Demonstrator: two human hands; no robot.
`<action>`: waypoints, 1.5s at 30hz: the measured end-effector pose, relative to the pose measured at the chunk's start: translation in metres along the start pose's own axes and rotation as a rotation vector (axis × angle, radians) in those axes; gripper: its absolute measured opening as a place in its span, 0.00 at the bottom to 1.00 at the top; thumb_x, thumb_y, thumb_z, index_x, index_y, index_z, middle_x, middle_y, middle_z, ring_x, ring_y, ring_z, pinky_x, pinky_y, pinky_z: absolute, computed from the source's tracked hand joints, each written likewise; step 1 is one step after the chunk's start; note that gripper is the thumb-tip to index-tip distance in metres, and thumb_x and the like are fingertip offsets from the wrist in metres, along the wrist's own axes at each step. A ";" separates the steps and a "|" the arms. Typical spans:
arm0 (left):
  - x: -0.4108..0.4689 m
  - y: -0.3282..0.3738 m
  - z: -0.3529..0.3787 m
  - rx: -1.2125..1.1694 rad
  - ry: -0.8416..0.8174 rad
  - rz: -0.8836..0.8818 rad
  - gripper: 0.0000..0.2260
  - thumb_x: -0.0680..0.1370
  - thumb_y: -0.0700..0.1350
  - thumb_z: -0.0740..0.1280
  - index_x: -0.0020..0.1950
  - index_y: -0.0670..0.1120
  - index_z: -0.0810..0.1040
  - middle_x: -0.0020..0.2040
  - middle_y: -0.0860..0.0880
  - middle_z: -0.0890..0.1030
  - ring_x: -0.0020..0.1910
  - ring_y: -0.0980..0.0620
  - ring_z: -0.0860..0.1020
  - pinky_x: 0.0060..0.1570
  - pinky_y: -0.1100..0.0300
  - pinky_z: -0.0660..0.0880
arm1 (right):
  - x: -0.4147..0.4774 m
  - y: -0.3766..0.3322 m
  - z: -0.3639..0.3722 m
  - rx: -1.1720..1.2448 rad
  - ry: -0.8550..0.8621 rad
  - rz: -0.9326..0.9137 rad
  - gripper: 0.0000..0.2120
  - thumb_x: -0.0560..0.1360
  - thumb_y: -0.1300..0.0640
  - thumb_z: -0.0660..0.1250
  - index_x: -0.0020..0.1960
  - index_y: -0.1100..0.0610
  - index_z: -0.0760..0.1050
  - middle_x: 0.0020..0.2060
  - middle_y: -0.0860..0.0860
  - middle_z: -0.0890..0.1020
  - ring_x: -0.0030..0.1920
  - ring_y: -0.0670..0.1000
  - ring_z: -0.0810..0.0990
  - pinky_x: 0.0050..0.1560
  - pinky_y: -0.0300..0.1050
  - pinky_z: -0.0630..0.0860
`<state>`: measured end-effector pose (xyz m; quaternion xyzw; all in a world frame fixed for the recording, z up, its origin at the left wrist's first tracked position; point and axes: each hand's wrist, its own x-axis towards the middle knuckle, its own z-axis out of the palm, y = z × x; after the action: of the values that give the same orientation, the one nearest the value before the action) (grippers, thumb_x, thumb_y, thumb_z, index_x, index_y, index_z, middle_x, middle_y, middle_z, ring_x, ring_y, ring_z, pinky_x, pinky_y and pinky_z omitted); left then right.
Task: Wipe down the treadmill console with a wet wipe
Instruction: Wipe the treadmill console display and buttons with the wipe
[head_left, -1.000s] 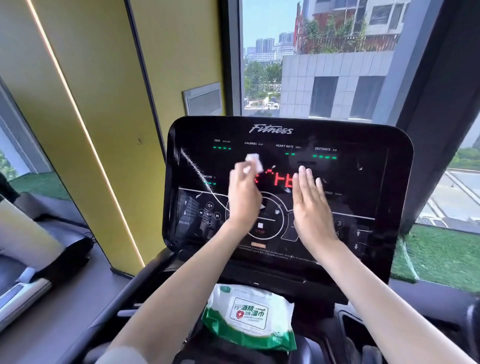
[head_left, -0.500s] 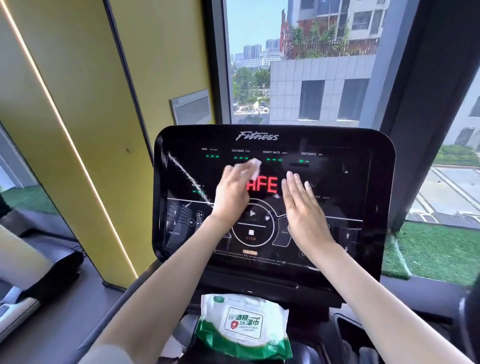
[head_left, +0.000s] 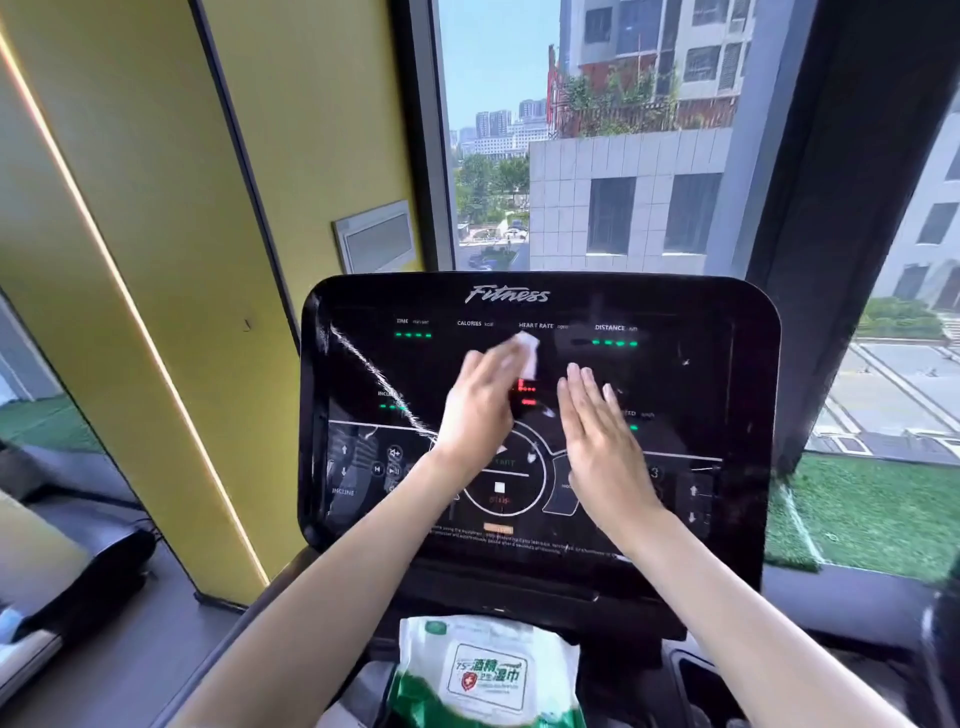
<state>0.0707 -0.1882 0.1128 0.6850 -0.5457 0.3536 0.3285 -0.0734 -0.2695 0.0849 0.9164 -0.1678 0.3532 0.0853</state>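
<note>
The black glossy treadmill console (head_left: 727, 395) stands upright in front of me, with green and red lit readouts. My left hand (head_left: 480, 410) presses a small white wet wipe (head_left: 527, 351) against the middle of the screen, under the heart rate label. My right hand (head_left: 597, 431) lies flat with fingers together just right of it, over the speed area, holding nothing. A streak of glare or moisture runs diagonally across the console's left side.
A white and green wet wipe pack (head_left: 485, 675) sits on the tray below the console. A yellow wall (head_left: 208, 260) is to the left, a large window (head_left: 623, 156) behind. Another treadmill (head_left: 62, 587) stands at lower left.
My left hand with the wipe has shifted a little to the right across the screen's centre. The red display has changed. My right hand stays flat on the console.
</note>
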 end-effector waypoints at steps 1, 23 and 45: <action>-0.003 -0.002 -0.001 0.007 -0.081 0.164 0.26 0.67 0.24 0.61 0.62 0.39 0.76 0.62 0.45 0.77 0.45 0.48 0.71 0.42 0.59 0.77 | 0.000 0.001 0.000 -0.003 0.003 -0.002 0.32 0.68 0.74 0.51 0.72 0.70 0.57 0.73 0.64 0.58 0.73 0.60 0.56 0.71 0.58 0.59; 0.028 0.016 0.013 -0.028 0.056 0.087 0.22 0.68 0.25 0.63 0.58 0.41 0.78 0.53 0.46 0.76 0.47 0.47 0.74 0.30 0.53 0.78 | 0.002 0.000 -0.009 -0.027 -0.072 -0.016 0.34 0.64 0.71 0.64 0.70 0.71 0.61 0.71 0.66 0.62 0.72 0.62 0.60 0.69 0.58 0.62; 0.044 0.084 0.040 -0.137 0.179 -0.175 0.20 0.67 0.25 0.62 0.54 0.40 0.79 0.46 0.44 0.74 0.42 0.43 0.74 0.30 0.54 0.76 | -0.039 0.042 -0.021 -0.050 -0.005 0.277 0.36 0.63 0.75 0.60 0.71 0.71 0.59 0.71 0.66 0.61 0.72 0.61 0.58 0.71 0.57 0.59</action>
<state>-0.0003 -0.2601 0.1337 0.6718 -0.4752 0.3449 0.4515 -0.1290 -0.2936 0.0761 0.8829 -0.3017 0.3551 0.0582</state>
